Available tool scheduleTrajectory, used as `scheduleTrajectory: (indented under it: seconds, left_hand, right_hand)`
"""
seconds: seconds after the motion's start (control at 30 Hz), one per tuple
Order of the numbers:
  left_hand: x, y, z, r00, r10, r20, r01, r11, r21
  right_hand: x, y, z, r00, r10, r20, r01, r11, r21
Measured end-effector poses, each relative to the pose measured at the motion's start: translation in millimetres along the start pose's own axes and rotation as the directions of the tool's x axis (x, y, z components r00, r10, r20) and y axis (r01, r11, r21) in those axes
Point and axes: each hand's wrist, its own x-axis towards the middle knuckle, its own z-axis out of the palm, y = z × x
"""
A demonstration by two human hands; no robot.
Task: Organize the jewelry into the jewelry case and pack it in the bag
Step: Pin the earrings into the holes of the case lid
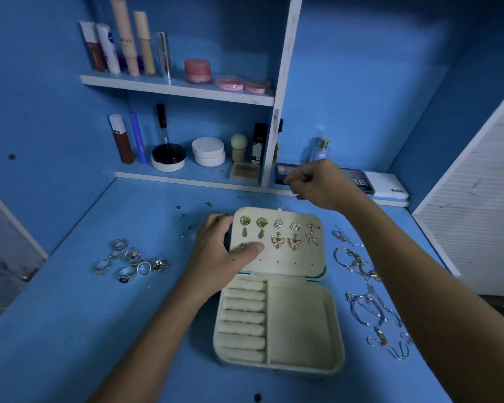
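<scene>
A cream jewelry case (297,321) lies open on the blue desk. Its raised lid panel (291,260) carries several pairs of earrings: green ones (253,221), triangles, starfish, butterflies (285,242). My left hand (218,251) grips the lid's left edge, with the thumb pressing a small earring against the panel. My right hand (317,184) hovers behind the lid with fingers curled as if pinching something tiny; I cannot see what. Rings (128,260) lie loose to the left, and necklaces and bracelets (370,303) to the right. No bag is in view.
Small earring backs (186,219) are scattered behind the rings. Shelves at the back hold cosmetics tubes (125,36), jars (198,70) and compacts. A perfume bottle (320,149), a dark palette (358,178) and a white box (387,186) sit behind my right hand.
</scene>
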Motion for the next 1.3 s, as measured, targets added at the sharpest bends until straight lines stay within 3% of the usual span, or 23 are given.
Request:
scheduleTrajectory:
  seconds: [0.27, 0.53, 0.67, 0.97, 1.3]
  left_hand:
    - [-15, 18, -6, 0.998, 0.054, -0.025, -0.053, 0.998, 0.032]
    - [-35, 25, -10, 0.982, 0.166, -0.092, -0.159, 0.985, 0.072]
    - [-44, 19, -11, 0.978, 0.185, -0.098, -0.18, 0.982, 0.055]
    - [-49, -1, -16, 0.911, 0.413, -0.004, -0.409, 0.904, 0.125]
    - [-52, -4, -15, 0.898, 0.44, -0.025, -0.433, 0.891, 0.138]
  right_hand:
    - [-29, 20, -23, 0.994, 0.103, -0.049, -0.087, 0.962, 0.258]
    - [-54, 23, -15, 0.995, 0.093, -0.029, -0.073, 0.911, 0.405]
    - [-64, 18, -11, 0.996, 0.073, 0.042, -0.084, 0.912, 0.401]
    - [-85, -3, 0, 0.991, 0.006, 0.136, -0.06, 0.917, 0.394]
    - [-102, -28, 9, 0.967, -0.019, 0.254, -0.058, 0.954, 0.293]
